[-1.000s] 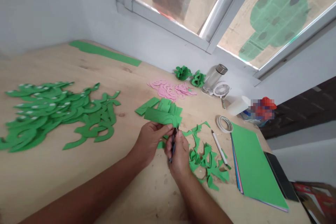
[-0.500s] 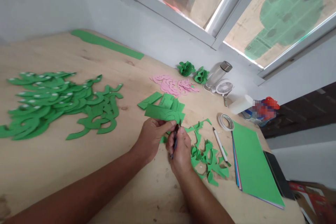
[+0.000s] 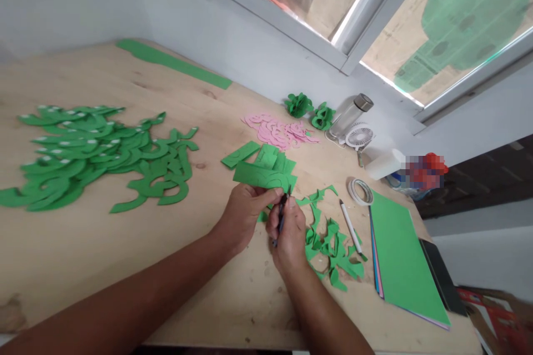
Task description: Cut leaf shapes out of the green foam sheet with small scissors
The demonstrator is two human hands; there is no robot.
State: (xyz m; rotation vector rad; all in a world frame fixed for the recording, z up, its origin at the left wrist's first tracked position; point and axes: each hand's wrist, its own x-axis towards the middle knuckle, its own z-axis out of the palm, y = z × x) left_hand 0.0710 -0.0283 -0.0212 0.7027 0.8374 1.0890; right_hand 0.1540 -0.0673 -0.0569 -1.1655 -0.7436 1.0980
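My left hand (image 3: 244, 212) pinches the lower edge of a green paper strip (image 3: 260, 176) that has curved lines drawn on it. Closed around dark-handled scissors (image 3: 281, 215) is my right hand (image 3: 291, 230), its fingers covering much of the handles. The scissor tips meet the strip's right end, close to my left thumb. Behind the strip lie more green paper pieces (image 3: 240, 154). Green offcuts (image 3: 333, 249) are scattered to the right of my right hand.
Cut green curved pieces (image 3: 95, 150) pile up at left, with pink ones (image 3: 275, 130) at the back. A bottle (image 3: 350, 116), small fan (image 3: 360, 135), tape roll (image 3: 360, 192), white marker (image 3: 350, 226) and green sheets (image 3: 406, 255) stand or lie at right. A wall and window border the table.
The camera view has shifted slightly, moving the table things a little right and up. Both hands keep hold of the strip and scissors, nearly in the same place.
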